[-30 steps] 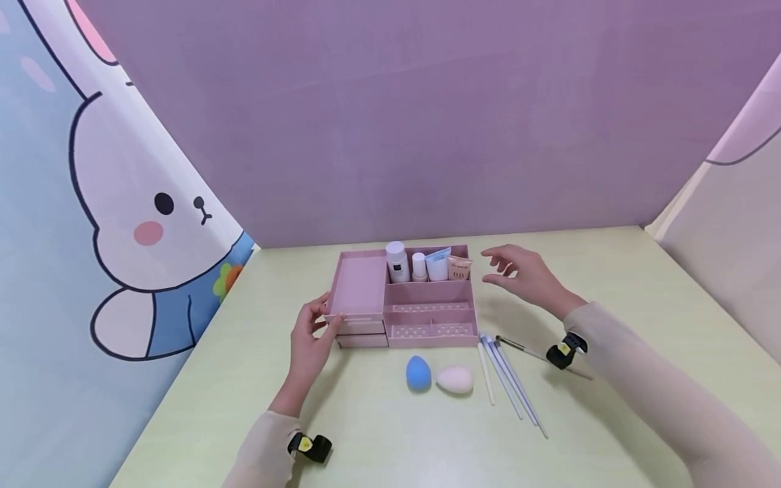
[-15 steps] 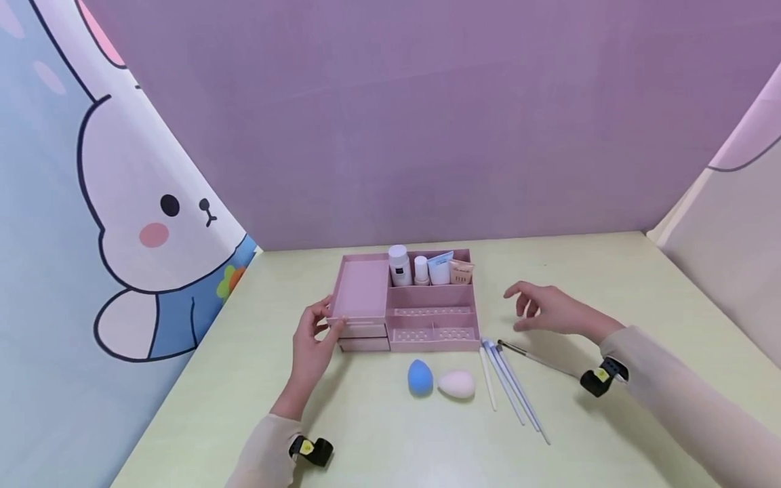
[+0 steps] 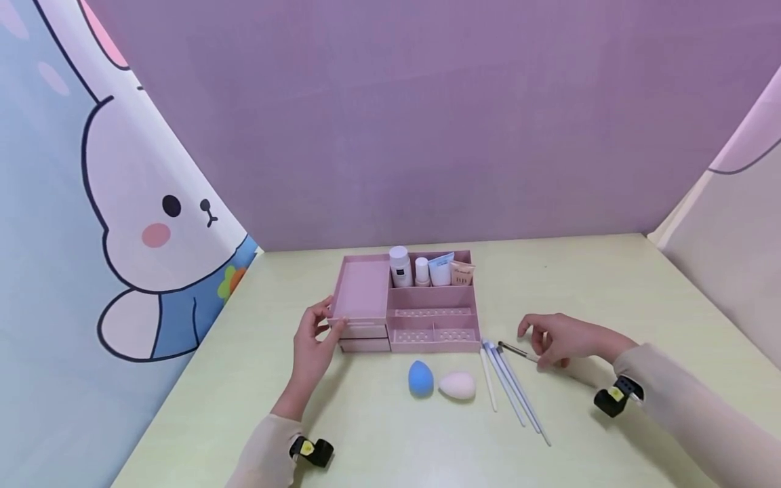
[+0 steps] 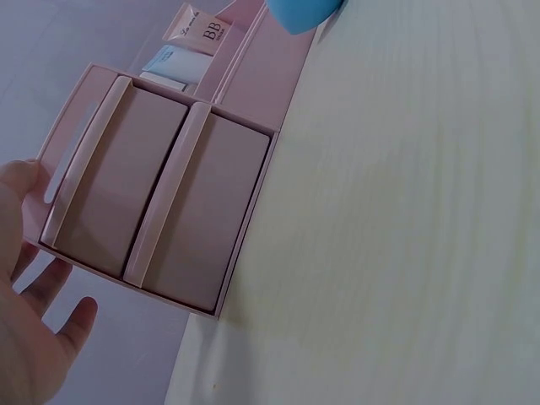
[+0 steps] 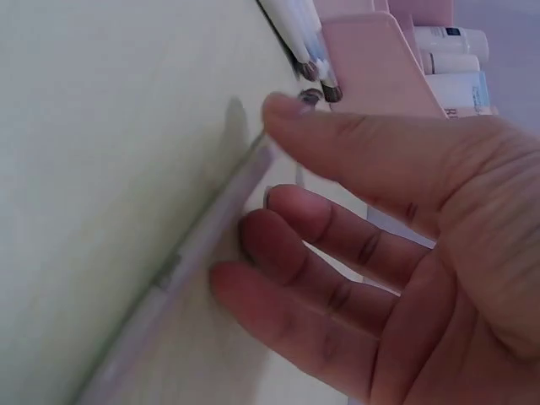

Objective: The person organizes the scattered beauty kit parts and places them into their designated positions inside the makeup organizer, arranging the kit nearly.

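Observation:
A pink makeup organizer (image 3: 430,295) stands on the table, holding white bottles and small tubes in its back compartment. My left hand (image 3: 314,346) holds its front left corner, thumb on the front and fingers along the side, above two drawers (image 4: 198,211). My right hand (image 3: 564,339) is low over the table around a makeup brush (image 3: 517,350). In the right wrist view, the thumb tip overlaps that brush (image 5: 198,240), and the other fingers are loosely bent beside it with a gap. Several more makeup brushes (image 3: 515,386) lie to its left.
A blue makeup sponge (image 3: 420,379) and a pale pink makeup sponge (image 3: 457,385) lie in front of the organizer. Behind the table (image 3: 390,440) hangs a purple cloth (image 3: 427,122). A rabbit-print cloth (image 3: 146,203) covers the left side.
My right hand has moved from beside the organizer's back right, down and toward me, to the lone brush. My left hand keeps its hold on the organizer's corner.

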A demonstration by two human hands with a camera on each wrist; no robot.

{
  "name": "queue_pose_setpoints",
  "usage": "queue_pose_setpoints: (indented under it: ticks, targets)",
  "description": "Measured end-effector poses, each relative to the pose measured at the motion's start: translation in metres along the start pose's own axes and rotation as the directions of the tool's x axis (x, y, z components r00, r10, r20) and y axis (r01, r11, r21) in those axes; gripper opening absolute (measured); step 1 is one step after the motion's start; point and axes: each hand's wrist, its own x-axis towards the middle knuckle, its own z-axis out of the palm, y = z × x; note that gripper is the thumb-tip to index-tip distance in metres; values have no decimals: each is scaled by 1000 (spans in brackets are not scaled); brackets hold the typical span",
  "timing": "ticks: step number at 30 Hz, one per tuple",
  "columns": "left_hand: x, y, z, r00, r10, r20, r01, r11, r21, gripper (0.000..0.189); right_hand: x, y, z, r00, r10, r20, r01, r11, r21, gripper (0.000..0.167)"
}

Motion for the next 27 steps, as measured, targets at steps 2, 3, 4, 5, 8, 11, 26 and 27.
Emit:
queue_pose_setpoints:
  ticks: [2, 3, 4, 5, 8, 11, 26, 27]
  targets:
    - [0, 0, 0, 1000, 3, -1, -3, 1000, 0, 21, -1, 0, 2, 1000, 5, 5, -5, 1000, -3, 48]
    - [0, 0, 0, 1000, 3, -2, -3, 1000, 0, 21, -1, 0, 2, 1000, 1, 8, -1, 1000, -11, 47]
    - [0, 0, 0, 1000, 4, -4, -4, 1000, 0, 21, 0, 0, 3, 1000, -2, 11, 2, 1000, -20, 47]
    - [0, 0, 0, 1000, 5, -5, -5, 1000, 1, 21, 0, 1, 3, 1000, -5, 14, 5, 1000, -30, 47]
    - [-1, 0, 0, 1000, 5, -8, -5, 1000, -1, 20, 0, 1, 4, 1000, -3, 20, 4, 998, -64, 45]
    - [0, -1, 1, 1000, 7, -7, -7, 1000, -2, 20, -1, -1, 5, 1000, 18, 22, -16, 996, -91, 44]
    - [1, -1, 0, 1000, 17, -2, -17, 1000, 5, 22, -2, -8, 7, 997, 71, 3, -69, 984, -162, 47]
    - [1, -1, 0, 1000, 14, -1, -14, 1000, 4, 22, -2, -8, 7, 997, 72, 2, -71, 984, -165, 48]
